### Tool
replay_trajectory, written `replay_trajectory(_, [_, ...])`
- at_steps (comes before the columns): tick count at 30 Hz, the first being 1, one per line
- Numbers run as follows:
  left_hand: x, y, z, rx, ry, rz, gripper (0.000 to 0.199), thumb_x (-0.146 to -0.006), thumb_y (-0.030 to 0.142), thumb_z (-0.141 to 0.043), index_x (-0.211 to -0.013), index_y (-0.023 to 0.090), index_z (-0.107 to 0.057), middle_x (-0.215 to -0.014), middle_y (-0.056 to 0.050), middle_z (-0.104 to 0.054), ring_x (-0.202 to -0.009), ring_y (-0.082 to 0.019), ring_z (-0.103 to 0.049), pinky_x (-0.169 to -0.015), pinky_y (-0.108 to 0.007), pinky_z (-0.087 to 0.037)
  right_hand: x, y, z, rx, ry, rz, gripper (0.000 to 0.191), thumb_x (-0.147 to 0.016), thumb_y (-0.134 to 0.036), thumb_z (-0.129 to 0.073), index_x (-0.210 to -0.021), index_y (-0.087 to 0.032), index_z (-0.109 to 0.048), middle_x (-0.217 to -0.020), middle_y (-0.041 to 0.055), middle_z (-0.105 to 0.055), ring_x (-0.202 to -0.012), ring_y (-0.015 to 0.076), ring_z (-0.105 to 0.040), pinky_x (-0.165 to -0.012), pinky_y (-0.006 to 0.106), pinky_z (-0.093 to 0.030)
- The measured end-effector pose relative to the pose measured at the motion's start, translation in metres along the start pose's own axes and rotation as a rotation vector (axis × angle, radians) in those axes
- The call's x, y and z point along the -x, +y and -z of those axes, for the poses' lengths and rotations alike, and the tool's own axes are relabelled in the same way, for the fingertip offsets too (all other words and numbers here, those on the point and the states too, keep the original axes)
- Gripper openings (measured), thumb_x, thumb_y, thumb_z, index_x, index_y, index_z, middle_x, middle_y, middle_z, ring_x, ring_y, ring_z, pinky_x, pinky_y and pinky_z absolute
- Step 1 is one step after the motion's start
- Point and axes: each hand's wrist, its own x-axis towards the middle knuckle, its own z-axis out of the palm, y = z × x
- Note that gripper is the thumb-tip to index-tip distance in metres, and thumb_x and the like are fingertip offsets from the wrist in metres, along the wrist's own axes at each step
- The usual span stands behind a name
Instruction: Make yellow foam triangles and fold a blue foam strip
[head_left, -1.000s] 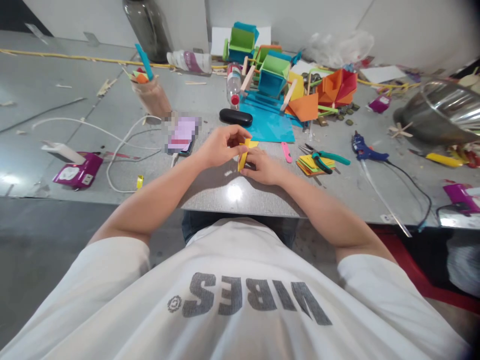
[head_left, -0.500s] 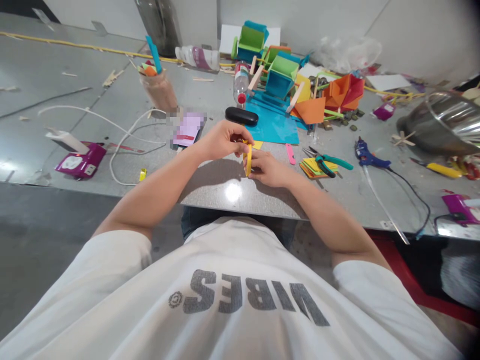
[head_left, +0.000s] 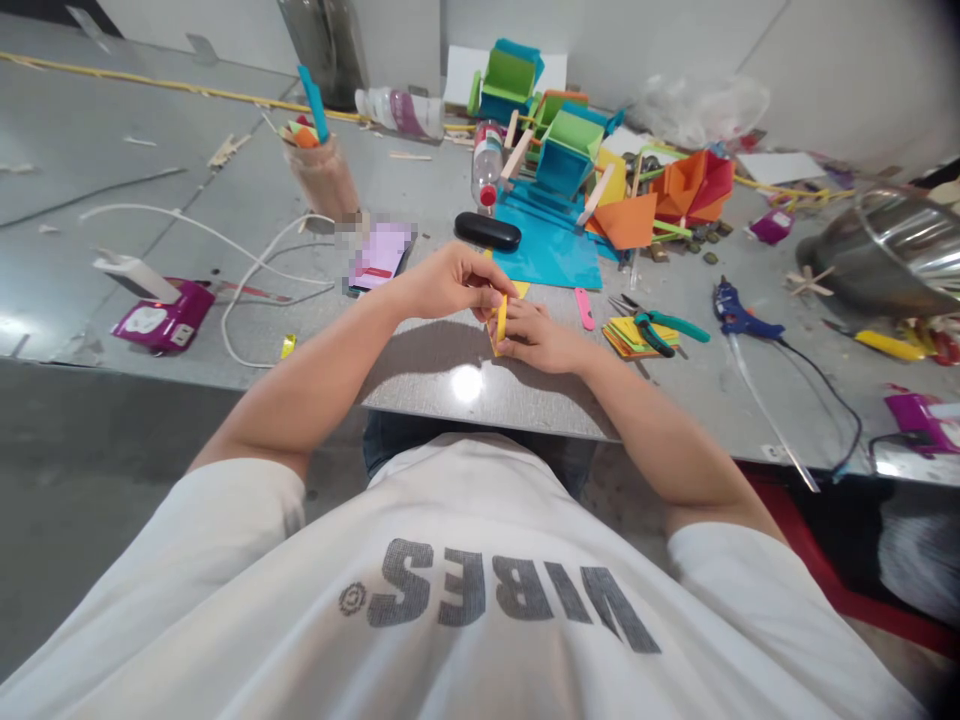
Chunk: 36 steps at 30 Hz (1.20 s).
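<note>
Grey tabletop (head_left: 540,402) with black case (head_left: 487,231), pink tool (head_left: 584,309), paper stack (head_left: 622,337), blue glue gun (head_left: 742,312) and steel bowl (head_left: 851,262).

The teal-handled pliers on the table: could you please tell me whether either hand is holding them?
No, the pliers lie on coloured paper.

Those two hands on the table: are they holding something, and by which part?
Yes, a small yellow piece, apparently paper. The left hand pinches its far end; the right hand holds its right side, contact partly hidden.
</note>
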Motion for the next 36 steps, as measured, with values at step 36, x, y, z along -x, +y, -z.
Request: replay_trajectory(36, [-0.006,-0.018,-0.019,-0.087,0.575,-0.066,0.04,-0.102,0.055,-0.086,-0.087,0.021,-0.072,-0.069,0.0,-0.073,-0.057,-0.011,-0.07,-0.058,-0.025,-0.061,0.005,-0.006,-0.027,0.178,0.462,-0.244,0.034,-0.103,-0.055,-0.068,-0.114,-0.024,-0.072,-0.084,0.006,-0.074,-0.079,0.0265,-0.067,-0.08,0.044,-0.051])
